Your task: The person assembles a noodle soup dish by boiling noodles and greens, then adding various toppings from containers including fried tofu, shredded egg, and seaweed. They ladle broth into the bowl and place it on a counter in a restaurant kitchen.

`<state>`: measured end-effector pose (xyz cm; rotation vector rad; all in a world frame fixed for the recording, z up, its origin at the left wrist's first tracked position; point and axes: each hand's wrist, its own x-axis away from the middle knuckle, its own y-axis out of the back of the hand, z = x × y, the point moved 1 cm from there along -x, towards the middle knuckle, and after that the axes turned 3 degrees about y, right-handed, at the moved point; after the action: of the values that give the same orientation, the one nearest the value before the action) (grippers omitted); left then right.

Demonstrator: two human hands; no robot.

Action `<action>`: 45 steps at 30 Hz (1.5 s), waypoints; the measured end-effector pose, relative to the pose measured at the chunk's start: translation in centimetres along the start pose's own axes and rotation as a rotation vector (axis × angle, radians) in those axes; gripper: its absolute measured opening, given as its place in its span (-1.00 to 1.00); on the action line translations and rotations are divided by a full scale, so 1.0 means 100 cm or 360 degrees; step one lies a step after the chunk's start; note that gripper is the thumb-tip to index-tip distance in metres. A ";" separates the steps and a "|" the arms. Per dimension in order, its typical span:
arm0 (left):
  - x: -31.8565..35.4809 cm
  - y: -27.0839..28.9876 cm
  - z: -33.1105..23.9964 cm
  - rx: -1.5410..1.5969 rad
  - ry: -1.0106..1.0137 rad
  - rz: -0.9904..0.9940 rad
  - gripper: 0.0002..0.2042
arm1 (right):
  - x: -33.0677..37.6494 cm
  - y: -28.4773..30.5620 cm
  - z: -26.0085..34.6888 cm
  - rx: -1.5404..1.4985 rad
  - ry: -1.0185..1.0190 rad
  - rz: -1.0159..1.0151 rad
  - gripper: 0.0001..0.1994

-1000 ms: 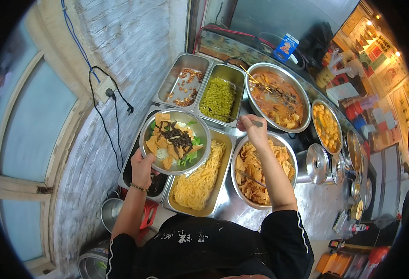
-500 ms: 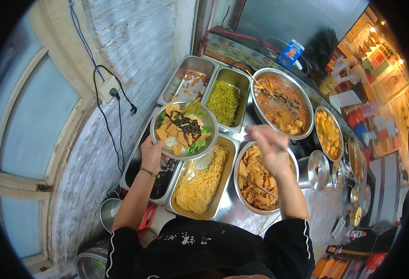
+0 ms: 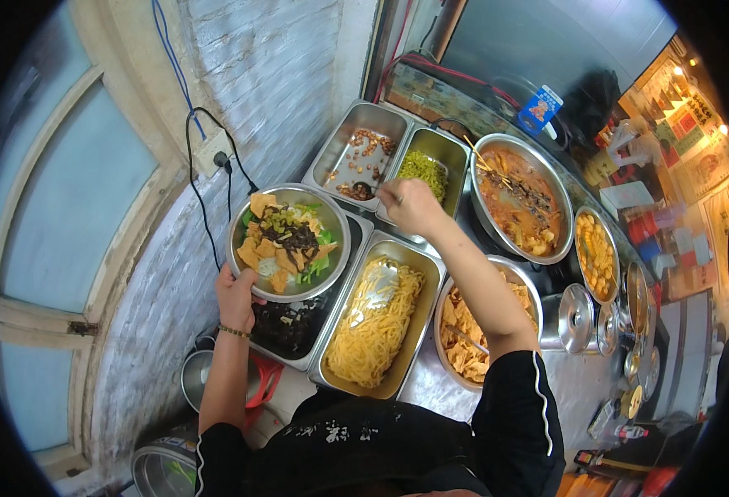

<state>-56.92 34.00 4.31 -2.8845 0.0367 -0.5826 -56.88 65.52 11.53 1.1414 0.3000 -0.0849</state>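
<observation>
My left hand (image 3: pixel 238 296), closed on the rim, holds up a steel bowl (image 3: pixel 337 263). Inside are fried golden sheets, dark shredded strips, chopped green bits and leafy greens. A long tray of yellow strips (image 3: pixel 372 331) lies to its right, and a tray of dark shreds (image 3: pixel 285 331) is partly hidden beneath it. Further off, my right hand (image 3: pixel 412 205) grips a spoon (image 3: pixel 364 190) whose bowl dips into peanuts in the steel peanut tray (image 3: pixel 339 157). My forearm passes over a bowl of fried sheets (image 3: pixel 461 340). Chopped greens (image 3: pixel 425 172) fill the tray beside my hand.
A large pot of reddish stew (image 3: pixel 526 207) with skewers stands at the far right, beside a bowl of yellow chunks (image 3: pixel 596 253). Lidded steel pots (image 3: pixel 576 319) line the right side. A white brick wall (image 3: pixel 165 298) with a cabled socket (image 3: pixel 213 155) borders the left.
My right hand has gone from above the fried sheets to the peanut tray, far left. The held bowl has shifted left, and chopped green bits now lie on top of its food.
</observation>
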 end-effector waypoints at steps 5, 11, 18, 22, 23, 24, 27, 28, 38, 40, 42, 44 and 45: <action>-0.004 0.002 0.001 0.0044 0.0001 -0.0004 -0.77 | -0.004 0.007 -0.022 -0.1288 -0.1065 -0.0427 -0.81; -0.014 -0.019 0.000 0.0056 0.0003 0.0056 -0.78 | 0.012 0.037 -0.032 -0.1423 -0.1021 -0.0783 -0.81; -0.030 -0.057 0.002 -0.0003 0.0039 0.0149 -0.77 | 0.045 0.098 0.033 -0.1248 -0.0612 -0.0759 -0.77; -0.026 -0.075 0.004 0.0071 0.0113 0.0215 -0.74 | 0.083 0.083 0.067 -0.0493 0.0319 -0.0513 -0.85; -0.021 -0.077 0.003 0.0068 0.0110 0.0205 -0.74 | 0.086 0.085 0.069 -0.0363 0.0406 -0.0598 -0.86; -0.017 -0.076 0.001 0.0057 0.0103 0.0218 -0.73 | 0.088 0.087 0.072 -0.0234 0.0494 -0.0682 -0.86; -0.005 -0.071 -0.001 0.0037 0.0038 0.0308 -0.72 | 0.103 0.084 0.044 -0.0531 -0.0200 -0.0913 -0.80; -0.001 -0.069 -0.001 0.0031 -0.0009 0.0359 -0.72 | 0.104 0.079 0.036 -0.0754 -0.0456 -0.1067 -0.76; 0.035 -0.077 0.005 0.0226 -0.0043 0.0608 -0.73 | 0.164 0.024 -0.030 -0.0836 -0.1146 -0.0089 -0.42; 0.036 -0.075 0.008 0.0269 -0.0019 0.0567 -0.72 | 0.184 0.059 -0.010 -0.0171 -0.0984 0.0216 -0.34; 0.040 -0.074 0.005 0.0122 -0.0073 0.0608 -0.73 | 0.216 0.085 -0.004 0.0076 -0.1159 0.0367 -0.29; 0.043 -0.077 0.005 0.0057 -0.0063 0.0662 -0.74 | 0.253 0.104 0.009 0.0175 -0.1385 0.0562 -0.24; 0.046 -0.080 0.005 0.0051 -0.0054 0.0674 -0.75 | 0.269 0.108 0.016 0.0216 -0.1490 0.0666 -0.22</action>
<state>-52.61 41.66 7.19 -2.7303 0.6082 -0.4457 -28.45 70.87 14.20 1.1590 -0.7815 -0.2585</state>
